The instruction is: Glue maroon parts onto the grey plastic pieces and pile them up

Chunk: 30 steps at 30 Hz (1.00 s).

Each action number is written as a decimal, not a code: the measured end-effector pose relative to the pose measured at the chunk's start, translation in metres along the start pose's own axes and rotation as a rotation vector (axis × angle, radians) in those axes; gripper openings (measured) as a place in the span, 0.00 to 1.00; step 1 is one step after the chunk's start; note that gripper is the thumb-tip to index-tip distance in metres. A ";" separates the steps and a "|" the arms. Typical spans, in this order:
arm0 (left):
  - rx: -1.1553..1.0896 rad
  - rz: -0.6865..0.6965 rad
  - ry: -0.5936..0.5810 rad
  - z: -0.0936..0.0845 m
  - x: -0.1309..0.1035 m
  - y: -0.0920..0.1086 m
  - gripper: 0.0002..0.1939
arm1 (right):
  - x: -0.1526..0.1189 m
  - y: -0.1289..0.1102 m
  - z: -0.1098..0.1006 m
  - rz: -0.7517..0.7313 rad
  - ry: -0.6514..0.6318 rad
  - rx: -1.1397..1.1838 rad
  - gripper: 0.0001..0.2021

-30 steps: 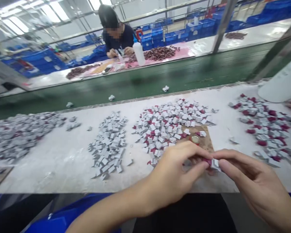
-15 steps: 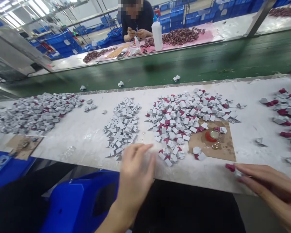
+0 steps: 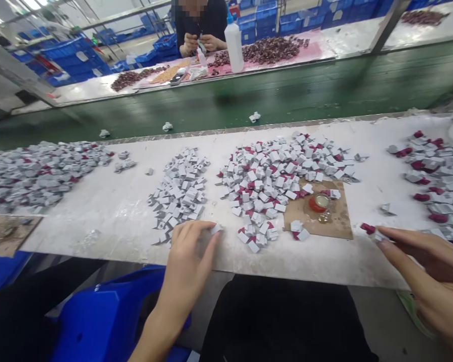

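Observation:
My left hand (image 3: 191, 254) is over the table edge by the pile of plain light-grey pieces (image 3: 181, 186). A small light-grey piece (image 3: 216, 229) shows between its thumb and forefinger. On the right, my right hand (image 3: 426, 261) pinches a small grey-and-maroon piece (image 3: 368, 229) between thumb and fingers, maroon end pointing left. Between the hands lies a larger pile of grey pieces with maroon parts (image 3: 264, 176). A brown cardboard square (image 3: 340, 221) carries a small round red container (image 3: 319, 203) with a pale top, in a wet glossy patch.
More grey-and-maroon pieces lie in heaps at far left (image 3: 41, 168) and far right (image 3: 445, 176). Behind the white table runs a green conveyor belt (image 3: 207, 105) with a few grey pieces on it. Across it a co-worker (image 3: 200, 30) handles something small beside a white bottle (image 3: 234, 48).
The camera view has shifted a little. My left hand now shows a grey piece at its fingertips. My right hand keeps its piece and appears slightly higher and closer to the right-hand pile.

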<state>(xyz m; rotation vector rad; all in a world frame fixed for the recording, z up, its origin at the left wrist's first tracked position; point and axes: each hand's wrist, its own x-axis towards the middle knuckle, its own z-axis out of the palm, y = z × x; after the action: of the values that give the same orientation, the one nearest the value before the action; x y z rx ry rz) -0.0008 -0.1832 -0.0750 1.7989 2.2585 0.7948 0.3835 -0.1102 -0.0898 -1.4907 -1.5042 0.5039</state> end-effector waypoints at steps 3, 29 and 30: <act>-0.236 -0.123 -0.094 0.000 0.001 0.008 0.11 | 0.014 -0.020 0.019 0.009 -0.013 0.060 0.06; -1.134 -0.162 -0.417 0.057 0.054 0.134 0.08 | 0.029 -0.044 0.049 0.186 -0.224 0.659 0.09; -1.156 -0.156 -0.426 0.060 0.057 0.137 0.07 | 0.027 -0.044 0.048 0.196 -0.228 0.691 0.09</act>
<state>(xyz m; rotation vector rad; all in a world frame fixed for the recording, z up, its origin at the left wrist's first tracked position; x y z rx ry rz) 0.1282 -0.0917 -0.0477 1.0530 1.1760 1.1758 0.3243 -0.0777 -0.0686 -1.0502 -1.1693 1.2059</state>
